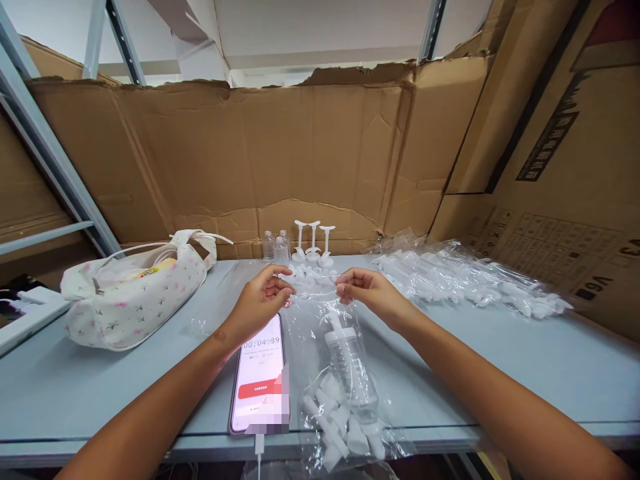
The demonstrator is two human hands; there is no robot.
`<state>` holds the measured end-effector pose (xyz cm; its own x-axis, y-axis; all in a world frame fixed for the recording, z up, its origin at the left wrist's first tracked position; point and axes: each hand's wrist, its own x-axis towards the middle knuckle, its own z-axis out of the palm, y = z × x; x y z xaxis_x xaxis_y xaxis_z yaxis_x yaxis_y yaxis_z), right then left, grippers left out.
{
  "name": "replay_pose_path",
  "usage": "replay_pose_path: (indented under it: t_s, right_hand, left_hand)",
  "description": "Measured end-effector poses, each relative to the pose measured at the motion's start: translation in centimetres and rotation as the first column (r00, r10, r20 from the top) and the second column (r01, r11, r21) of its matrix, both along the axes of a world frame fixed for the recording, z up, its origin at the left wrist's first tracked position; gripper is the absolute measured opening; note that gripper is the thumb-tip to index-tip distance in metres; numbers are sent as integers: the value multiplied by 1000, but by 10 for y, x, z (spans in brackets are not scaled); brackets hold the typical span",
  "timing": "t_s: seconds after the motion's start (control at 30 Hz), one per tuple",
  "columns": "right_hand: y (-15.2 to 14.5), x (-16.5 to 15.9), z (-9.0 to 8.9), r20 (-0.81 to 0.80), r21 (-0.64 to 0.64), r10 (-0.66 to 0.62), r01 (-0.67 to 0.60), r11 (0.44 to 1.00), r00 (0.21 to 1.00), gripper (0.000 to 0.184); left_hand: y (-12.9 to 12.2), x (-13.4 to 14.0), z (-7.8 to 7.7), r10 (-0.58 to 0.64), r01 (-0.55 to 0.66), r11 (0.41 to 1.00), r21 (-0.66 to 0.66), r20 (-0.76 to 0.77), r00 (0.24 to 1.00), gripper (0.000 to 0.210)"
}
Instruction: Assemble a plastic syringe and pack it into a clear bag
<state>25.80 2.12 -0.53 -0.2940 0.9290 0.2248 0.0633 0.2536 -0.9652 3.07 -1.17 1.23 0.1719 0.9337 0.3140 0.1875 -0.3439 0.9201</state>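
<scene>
A clear plastic bag [310, 340] stretches between my hands and hangs toward the table's front edge. Inside it are a clear bottle with a white cap [357, 373] and several loose white plastic parts [340, 423]. My left hand [265, 293] is closed, pinching the bag's upper left edge. At the upper right edge, the thumb and fingers of my right hand [367, 293] pinch the film. Just beyond the bag lies a pile of small white plastic parts [313, 273], partly seen through the film. A phone [260, 373] showing a timer lies under my left forearm.
Three white stands [313, 240] and several small clear bottles [277, 247] stand at the back by the cardboard wall [300, 147]. Filled plastic bags [465, 273] are heaped at right. A flowered cloth bag [135, 307] and a power strip [35, 317] lie left on the grey table [475, 373].
</scene>
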Motion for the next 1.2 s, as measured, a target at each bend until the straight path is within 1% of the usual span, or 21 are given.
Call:
replay_pose_path:
  t_s: [0.17, 0.27, 0.37, 0.53, 0.63, 0.7, 0.77, 0.87, 0.97, 1.07, 1.2]
  right_hand:
    - [0, -1, -1, -28, 14, -13, 13, 1000, 1000, 14]
    - [1, 0, -1, -47, -4, -17, 17, 1000, 999, 14]
    - [2, 2, -2, -61, -31, 9, -11, 999, 998, 14]
    - [1, 1, -3, -55, -54, 20, -23, 998, 998, 14]
    - [-2, -2, -3, -59, -48, 40, -43, 998, 997, 14]
    - [-5, -5, -2, -60, -43, 63, -66, 997, 996, 14]
    - [-7, -7, -1, -51, -42, 79, -81, 996, 996, 14]
    - [-9, -7, 0, -28, -38, 89, -90, 995, 996, 13]
    - [-10, -8, 1, -5, -21, 84, -84, 996, 996, 12]
    - [-11, -10, 1, 14, 15, 60, -60, 998, 998, 16]
    - [-11, -12, 0, 14, 36, 43, -44, 998, 999, 17]
  left_hand:
    - [2, 0, 1, 21, -20, 999, -29, 31, 999, 26]
    - [2, -1, 3, 35, -35, 999, -29, 20, 999, 24]
    - [1, -1, 3, 40, -41, 999, -26, -8, 999, 21]
    - [1, 0, 0, -3, 3, 1000, -9, -27, 1000, 21]
    - [2, 1, -3, -34, 33, 999, -40, -32, 999, 23]
    - [2, 2, -3, -41, 38, 998, -56, -52, 998, 19]
    - [2, 2, -2, -36, 32, 998, -51, -84, 996, 14]
    - [1, 2, 1, -31, 27, 999, -40, -106, 994, 14]
    - [0, 2, 2, -25, 19, 998, -59, -106, 994, 12]
    - [-1, 3, 2, -43, 36, 997, -69, -103, 994, 13]
    - [-1, 3, 3, -50, 44, 993, -106, -54, 997, 14]
